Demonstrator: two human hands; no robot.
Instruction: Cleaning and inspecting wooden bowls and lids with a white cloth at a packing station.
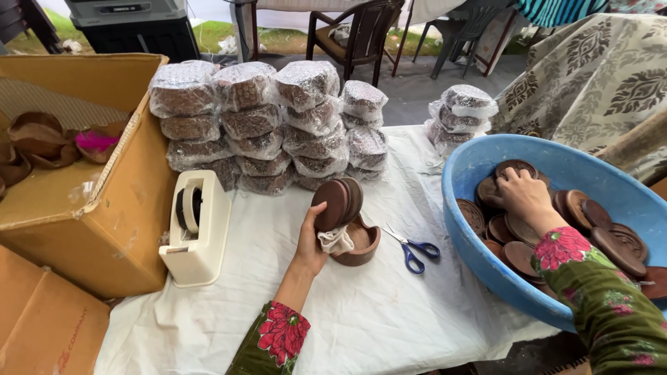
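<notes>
Head view: the left hand (310, 239) grips a stack of brown discs (339, 202) and a white cloth (336, 240), discs on edge, faces toward the table's left, above a heart-shaped holder (359, 243) mid-table. The right hand (522, 194) closes on discs inside the blue tub (479, 267) at the right edge; scissors (415, 249) lie between.

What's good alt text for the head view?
The left hand holds brown clay discs and a white cloth over a clay bowl, while the right hand reaches into a blue tub of discs. Bubble-wrapped stacks, a tape dispenser and scissors lie nearby.
</notes>
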